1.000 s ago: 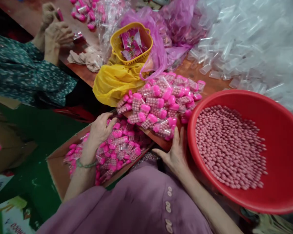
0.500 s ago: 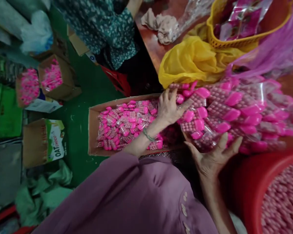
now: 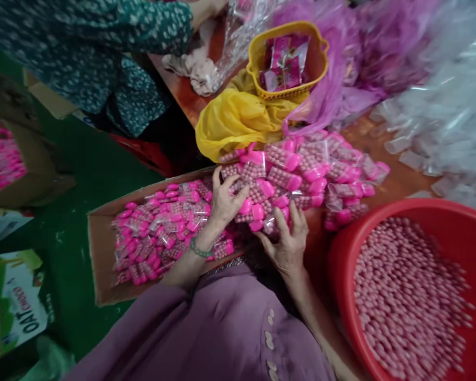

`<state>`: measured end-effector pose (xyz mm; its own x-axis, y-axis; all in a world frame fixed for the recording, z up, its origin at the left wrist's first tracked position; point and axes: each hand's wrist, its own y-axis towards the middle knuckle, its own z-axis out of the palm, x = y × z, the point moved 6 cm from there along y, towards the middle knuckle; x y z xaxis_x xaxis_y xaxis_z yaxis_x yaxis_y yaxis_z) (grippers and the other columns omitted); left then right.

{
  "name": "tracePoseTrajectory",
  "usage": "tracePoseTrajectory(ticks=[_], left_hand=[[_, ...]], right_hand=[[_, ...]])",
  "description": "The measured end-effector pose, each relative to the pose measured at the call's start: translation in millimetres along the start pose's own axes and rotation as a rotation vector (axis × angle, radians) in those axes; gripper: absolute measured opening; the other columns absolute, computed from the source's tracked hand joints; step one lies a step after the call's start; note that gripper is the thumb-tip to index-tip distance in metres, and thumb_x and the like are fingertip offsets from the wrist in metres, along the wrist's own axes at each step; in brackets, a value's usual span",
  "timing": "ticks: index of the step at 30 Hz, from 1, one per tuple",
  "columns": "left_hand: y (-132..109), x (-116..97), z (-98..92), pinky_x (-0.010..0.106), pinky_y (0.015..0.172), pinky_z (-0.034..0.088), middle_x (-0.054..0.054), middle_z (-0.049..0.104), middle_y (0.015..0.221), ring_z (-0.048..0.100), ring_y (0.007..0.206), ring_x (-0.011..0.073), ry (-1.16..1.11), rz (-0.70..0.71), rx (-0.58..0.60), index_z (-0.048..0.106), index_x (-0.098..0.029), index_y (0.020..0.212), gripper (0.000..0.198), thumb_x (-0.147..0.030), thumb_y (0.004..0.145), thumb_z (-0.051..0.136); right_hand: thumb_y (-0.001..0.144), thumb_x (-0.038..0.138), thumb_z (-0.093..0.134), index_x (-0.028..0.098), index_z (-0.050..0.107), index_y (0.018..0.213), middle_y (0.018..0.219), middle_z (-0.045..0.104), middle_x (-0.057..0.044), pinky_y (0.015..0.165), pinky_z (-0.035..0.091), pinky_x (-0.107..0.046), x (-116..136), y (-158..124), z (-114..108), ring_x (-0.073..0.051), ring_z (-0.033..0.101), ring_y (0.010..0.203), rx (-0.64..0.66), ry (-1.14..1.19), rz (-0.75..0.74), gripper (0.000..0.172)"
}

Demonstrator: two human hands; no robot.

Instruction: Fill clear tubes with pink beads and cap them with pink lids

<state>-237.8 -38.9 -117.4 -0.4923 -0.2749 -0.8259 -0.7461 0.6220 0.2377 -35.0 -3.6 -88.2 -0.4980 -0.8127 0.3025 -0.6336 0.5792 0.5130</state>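
Note:
A heap of small clear containers (image 3: 285,169) with bright pink caps, filled with round pinkish balls, lies on the table edge. My left hand (image 3: 225,203), with a green bracelet at its wrist, rests at the heap's left side, fingers spread over the nearest containers. At the heap's near edge, my right hand (image 3: 287,238) has its fingers apart and slightly curved, touching the containers there. Neither hand is closed around one. Below and left of the heap, a long cardboard box (image 3: 103,254) holds many more of these containers.
A red tub (image 3: 341,248) of loose pink balls stands at right. Behind the heap are a yellow bag (image 3: 238,121), a yellow basket (image 3: 257,92) with pink packets, and clear empty containers (image 3: 452,106). A co-worker's patterned sleeve (image 3: 154,26) is at upper left.
The view has swung right, bringing more of the red tub and the clear containers into sight. My right hand has come closer to my left, along the heap's near edge.

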Motion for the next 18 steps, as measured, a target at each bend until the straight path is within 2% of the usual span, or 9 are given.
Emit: tracePoseTrajectory(ticks=[6, 9, 11, 13, 15, 17, 18], left_hand=[[-6, 10, -30.5, 0.044, 0.109, 0.043, 0.010, 0.055, 0.125, 0.055, 0.121, 0.0250, -0.096, 0.022, 0.073, 0.069, -0.018, 0.095, 0.026, -0.036, 0.077, 0.068], [-10, 24, -46.1, 0.042, 0.105, 0.045, 0.010, 0.061, 0.118, 0.058, 0.115, 0.0236, -0.079, 0.024, 0.164, 0.068, -0.018, 0.090, 0.021, -0.036, 0.079, 0.064], [-16, 40, -57.8, 0.042, 0.101, 0.048, 0.010, 0.065, 0.111, 0.062, 0.108, 0.0229, -0.039, 0.008, 0.244, 0.068, -0.018, 0.083, 0.019, -0.035, 0.081, 0.059], [-25, 59, -72.0, 0.043, 0.098, 0.050, 0.011, 0.068, 0.108, 0.064, 0.105, 0.0237, 0.043, -0.018, 0.364, 0.068, -0.018, 0.080, 0.021, -0.035, 0.081, 0.056], [-34, 75, -90.3, 0.046, 0.100, 0.049, 0.012, 0.066, 0.117, 0.062, 0.112, 0.0269, 0.202, -0.040, 0.499, 0.070, -0.018, 0.084, 0.024, -0.037, 0.081, 0.055], [-38, 83, -112.5, 0.050, 0.104, 0.045, 0.013, 0.059, 0.131, 0.055, 0.123, 0.0312, 0.411, -0.052, 0.566, 0.071, -0.018, 0.094, 0.029, -0.038, 0.084, 0.052], [-36, 83, -122.9, 0.052, 0.106, 0.043, 0.014, 0.055, 0.136, 0.053, 0.125, 0.0328, 0.506, -0.057, 0.557, 0.071, -0.018, 0.099, 0.032, -0.038, 0.086, 0.050]], right_hand=[[0.083, 0.035, 0.069, 0.026, 0.042, 0.143, 0.147, 0.041, -0.017, 0.105, 0.040, -0.055, 28, -4, 11, -0.037, 0.035, 0.138, 0.094, 0.111, -0.089, 0.067], [0.082, 0.023, 0.064, 0.024, 0.048, 0.138, 0.144, 0.043, -0.018, 0.108, 0.033, -0.060, 53, -8, 30, -0.037, 0.031, 0.140, 0.123, 0.181, -0.191, 0.058], [0.084, 0.021, 0.061, 0.023, 0.051, 0.136, 0.145, 0.042, -0.019, 0.110, 0.030, -0.060, 72, -9, 49, -0.036, 0.030, 0.141, 0.141, 0.228, -0.251, 0.054], [0.087, 0.026, 0.059, 0.023, 0.051, 0.137, 0.146, 0.042, -0.020, 0.110, 0.032, -0.057, 92, -10, 70, -0.035, 0.032, 0.140, 0.239, 0.270, -0.306, 0.051], [0.089, 0.031, 0.059, 0.024, 0.049, 0.140, 0.147, 0.044, -0.018, 0.108, 0.035, -0.055, 111, -13, 86, -0.034, 0.036, 0.138, 0.421, 0.300, -0.383, 0.053], [0.089, 0.028, 0.059, 0.021, 0.050, 0.139, 0.143, 0.049, -0.017, 0.107, 0.037, -0.053, 121, -16, 82, -0.032, 0.042, 0.133, 0.549, 0.322, -0.486, 0.051], [0.089, 0.025, 0.058, 0.019, 0.052, 0.137, 0.139, 0.053, -0.017, 0.108, 0.037, -0.051, 121, -16, 72, -0.030, 0.044, 0.132, 0.554, 0.335, -0.531, 0.048]])
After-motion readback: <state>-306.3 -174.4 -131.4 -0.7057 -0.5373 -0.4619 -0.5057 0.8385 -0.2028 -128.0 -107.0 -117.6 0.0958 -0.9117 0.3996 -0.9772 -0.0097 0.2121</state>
